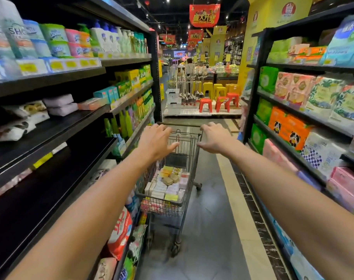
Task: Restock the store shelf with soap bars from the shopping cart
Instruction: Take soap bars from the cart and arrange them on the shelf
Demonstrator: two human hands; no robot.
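Observation:
A wire shopping cart (189, 178) stands in the aisle ahead of me, its basket holding several boxed soap bars (168, 185) in white, yellow, pink and brown. My left hand (155, 143) and my right hand (215, 138) are both stretched out to the cart's handle bar (184, 125). Their fingers are spread and reach the bar's two ends; neither hand visibly wraps round it, and neither holds anything. The dark store shelf (57, 126) on my left has a bare stretch, with a few soap packs (60, 105) lying on it.
Stocked shelving lines both sides of the narrow aisle: bottles and boxes (129, 81) on the left, tissue packs (305, 102) on the right. Red and yellow stools (218, 98) stand on a platform beyond the aisle's end. A person (190, 67) stands far off.

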